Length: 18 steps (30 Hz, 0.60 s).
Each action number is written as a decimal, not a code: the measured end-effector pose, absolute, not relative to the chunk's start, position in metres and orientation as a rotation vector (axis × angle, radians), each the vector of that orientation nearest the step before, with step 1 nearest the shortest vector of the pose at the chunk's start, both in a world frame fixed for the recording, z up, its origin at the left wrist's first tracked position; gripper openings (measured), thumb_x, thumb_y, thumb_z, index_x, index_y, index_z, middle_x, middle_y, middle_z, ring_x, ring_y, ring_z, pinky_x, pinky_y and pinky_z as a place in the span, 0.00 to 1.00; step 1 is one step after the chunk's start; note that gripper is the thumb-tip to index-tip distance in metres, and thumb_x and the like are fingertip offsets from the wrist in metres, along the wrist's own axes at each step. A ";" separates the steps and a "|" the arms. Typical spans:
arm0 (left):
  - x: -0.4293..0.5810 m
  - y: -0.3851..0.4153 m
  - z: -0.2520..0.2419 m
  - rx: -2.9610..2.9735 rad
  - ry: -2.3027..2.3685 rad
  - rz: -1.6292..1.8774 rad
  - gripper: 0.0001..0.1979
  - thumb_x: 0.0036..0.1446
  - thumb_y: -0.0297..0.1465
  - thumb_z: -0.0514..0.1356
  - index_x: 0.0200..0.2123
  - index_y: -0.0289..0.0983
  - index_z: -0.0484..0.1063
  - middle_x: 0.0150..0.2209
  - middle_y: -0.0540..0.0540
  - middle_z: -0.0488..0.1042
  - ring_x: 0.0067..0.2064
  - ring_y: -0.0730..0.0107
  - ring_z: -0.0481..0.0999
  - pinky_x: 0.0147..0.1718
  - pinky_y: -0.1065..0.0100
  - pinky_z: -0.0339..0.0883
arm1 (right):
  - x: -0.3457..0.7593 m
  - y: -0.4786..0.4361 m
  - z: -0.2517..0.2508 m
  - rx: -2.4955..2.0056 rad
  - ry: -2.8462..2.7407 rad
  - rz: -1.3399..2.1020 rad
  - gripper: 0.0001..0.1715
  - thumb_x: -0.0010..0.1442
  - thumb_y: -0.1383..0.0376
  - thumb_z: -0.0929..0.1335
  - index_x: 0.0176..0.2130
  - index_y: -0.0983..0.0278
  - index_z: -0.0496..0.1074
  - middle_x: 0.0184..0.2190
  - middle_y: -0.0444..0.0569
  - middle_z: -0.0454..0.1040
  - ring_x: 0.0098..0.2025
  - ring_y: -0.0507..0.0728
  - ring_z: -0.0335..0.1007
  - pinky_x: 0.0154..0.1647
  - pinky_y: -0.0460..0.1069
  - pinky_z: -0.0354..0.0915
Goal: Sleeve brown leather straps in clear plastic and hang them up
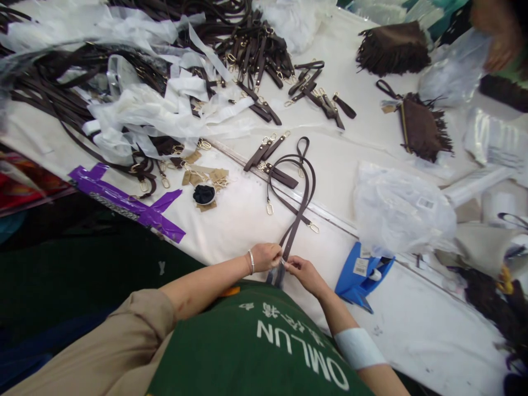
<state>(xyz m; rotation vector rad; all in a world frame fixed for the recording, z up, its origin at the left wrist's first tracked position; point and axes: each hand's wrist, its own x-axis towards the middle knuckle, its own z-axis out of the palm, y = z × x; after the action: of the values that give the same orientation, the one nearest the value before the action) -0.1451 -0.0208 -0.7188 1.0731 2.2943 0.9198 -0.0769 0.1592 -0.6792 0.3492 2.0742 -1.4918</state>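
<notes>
A long dark brown strap (291, 237) runs from the table's front edge up into a loop, with gold clasps (314, 227) lying at its far part. My left hand (266, 257) is closed on the strap's near part, fingers curled. Close beside it, my right hand (306, 274) pinches the same part between thumb and fingers. Something small and pale shows between the fingertips, too small to name. Beyond the loop lie several short brown wrist straps (270, 151) with gold clips.
Left of my hands are a small cup of dark bits (204, 194), cardboard tags (216, 176) and purple tape (127, 203). A blue tape dispenser (358, 278) and a clear plastic bag (402, 206) are on the right. Fringed brown pouches (424, 125) lie farther back, near another person's hand (501, 47).
</notes>
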 end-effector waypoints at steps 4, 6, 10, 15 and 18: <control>-0.156 -0.026 -0.719 0.938 2.232 0.963 0.06 0.57 0.29 0.52 0.36 0.35 0.66 0.32 0.48 0.70 0.33 0.73 0.68 0.34 0.73 0.62 | -0.075 0.159 -0.685 0.353 2.314 -1.370 0.12 0.55 0.56 0.66 0.27 0.62 0.68 0.25 0.44 0.67 0.29 0.55 0.62 0.34 0.50 0.58; -0.161 -0.030 -0.720 0.865 2.204 0.972 0.07 0.59 0.30 0.51 0.37 0.34 0.67 0.34 0.47 0.70 0.34 0.73 0.68 0.35 0.72 0.62 | -0.075 0.157 -0.689 0.359 2.414 -1.306 0.11 0.55 0.57 0.66 0.26 0.62 0.67 0.26 0.45 0.66 0.30 0.56 0.61 0.35 0.51 0.57; -0.162 -0.037 -0.722 0.823 2.090 0.985 0.08 0.58 0.32 0.54 0.39 0.35 0.69 0.35 0.47 0.71 0.35 0.72 0.68 0.36 0.72 0.62 | -0.077 0.152 -0.692 0.352 2.526 -1.252 0.11 0.56 0.58 0.65 0.26 0.61 0.66 0.28 0.46 0.66 0.32 0.57 0.61 0.37 0.52 0.57; -0.153 -0.041 -0.719 0.799 1.964 1.031 0.12 0.59 0.38 0.53 0.37 0.36 0.71 0.28 0.51 0.71 0.29 0.76 0.67 0.30 0.75 0.60 | -0.079 0.148 -0.696 0.342 2.514 -1.340 0.12 0.58 0.57 0.63 0.28 0.61 0.65 0.25 0.44 0.68 0.29 0.55 0.65 0.34 0.49 0.61; -0.151 -0.045 -0.716 0.788 1.954 1.053 0.15 0.58 0.41 0.54 0.40 0.36 0.69 0.29 0.51 0.70 0.29 0.76 0.66 0.30 0.75 0.60 | -0.075 0.147 -0.696 0.354 2.540 -1.366 0.13 0.60 0.57 0.61 0.30 0.62 0.65 0.26 0.45 0.69 0.29 0.55 0.65 0.33 0.49 0.62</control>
<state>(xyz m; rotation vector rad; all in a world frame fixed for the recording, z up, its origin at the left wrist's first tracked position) -0.1513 -0.0449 -0.7159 0.7881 1.9541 1.0532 -0.0749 0.1466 -0.6959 0.3543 2.5399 -1.3657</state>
